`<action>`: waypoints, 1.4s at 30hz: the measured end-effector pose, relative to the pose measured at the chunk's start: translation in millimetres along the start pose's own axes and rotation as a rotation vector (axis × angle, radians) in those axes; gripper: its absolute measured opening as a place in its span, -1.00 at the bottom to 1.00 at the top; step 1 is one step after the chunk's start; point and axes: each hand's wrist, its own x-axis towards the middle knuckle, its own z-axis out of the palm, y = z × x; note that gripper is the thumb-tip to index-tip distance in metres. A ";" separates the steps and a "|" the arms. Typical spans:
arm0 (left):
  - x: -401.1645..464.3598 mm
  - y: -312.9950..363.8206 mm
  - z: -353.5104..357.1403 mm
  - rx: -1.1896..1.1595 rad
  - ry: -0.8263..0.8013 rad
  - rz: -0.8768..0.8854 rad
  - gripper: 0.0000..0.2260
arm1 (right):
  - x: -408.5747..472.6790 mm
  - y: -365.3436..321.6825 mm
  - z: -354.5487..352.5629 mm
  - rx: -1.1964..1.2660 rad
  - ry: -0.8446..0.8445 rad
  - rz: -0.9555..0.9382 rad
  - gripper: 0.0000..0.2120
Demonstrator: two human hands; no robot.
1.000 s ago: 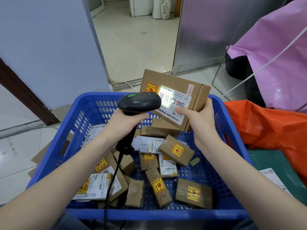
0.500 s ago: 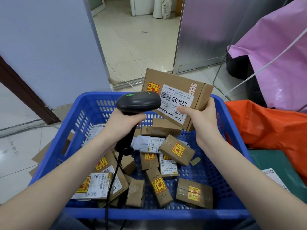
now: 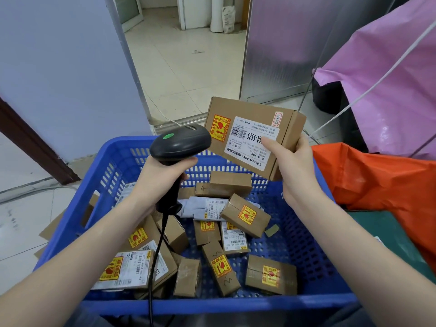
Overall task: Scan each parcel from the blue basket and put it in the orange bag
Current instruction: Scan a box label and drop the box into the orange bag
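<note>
My right hand [image 3: 292, 166] grips a brown cardboard parcel [image 3: 250, 135] with a white label and a yellow-red sticker, held up over the far right corner of the blue basket [image 3: 313, 267]. My left hand [image 3: 162, 175] holds a black corded barcode scanner [image 3: 180, 143] just left of the parcel, its head near the label. Several small brown parcels [image 3: 245, 214] lie loose in the basket. The orange bag [image 3: 377, 175] sits to the right of the basket.
A pink plastic bag [image 3: 387, 86] hangs behind the orange one. A dark green surface [image 3: 382, 234] lies at the right. Flat cardboard [image 3: 54, 225] lies left of the basket. A doorway with tiled floor [image 3: 188, 57] opens ahead.
The scanner's bright light on the label has gone out. My right hand has carried the parcel slightly up and to the right, away from the scanner head.
</note>
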 end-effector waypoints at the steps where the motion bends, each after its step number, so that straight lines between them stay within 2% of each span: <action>1: -0.6 3.0 2.2 -0.001 -0.002 0.010 -0.91 | 0.8 -5.7 -6.0 0.029 0.016 0.001 -0.63; 7: -8.4 28.0 48.0 -0.019 -0.051 0.040 -0.94 | 14.3 -45.6 -60.0 0.189 0.140 -0.042 -0.57; 11: -17.7 44.1 95.6 -0.016 -0.150 0.054 -0.89 | 22.1 -63.1 -115.3 0.182 0.276 -0.140 -0.70; 15: -24.8 50.4 146.0 0.008 -0.240 0.059 -0.91 | 24.1 -56.7 -174.4 0.222 0.398 -0.129 -0.69; 19: -30.2 40.6 192.9 0.065 -0.337 0.050 -0.90 | 23.9 -21.0 -225.1 0.253 0.498 -0.030 -0.58; 22: -33.7 26.6 223.8 0.122 -0.374 0.043 -0.88 | 19.0 17.1 -252.1 0.215 0.535 0.064 -0.58; 27: -32.6 0.3 256.9 0.161 -0.392 -0.005 -0.92 | 15.4 82.0 -277.8 0.128 0.532 0.234 -0.57; 31: -25.8 -15.3 271.0 0.208 -0.376 0.003 -0.87 | 19.1 121.6 -289.6 0.159 0.569 0.309 -0.51; 35: -19.4 -21.4 289.0 0.285 -0.398 0.051 -0.92 | 26.3 154.8 -304.9 0.233 0.637 0.407 -0.46; 38: -17.0 -6.8 312.2 0.297 -0.402 0.160 -0.91 | 32.5 169.2 -318.1 0.270 0.706 0.414 -0.40; 42: -18.5 13.9 347.2 0.406 -0.430 0.229 -0.82 | 36.8 185.4 -338.2 0.264 0.786 0.385 -0.16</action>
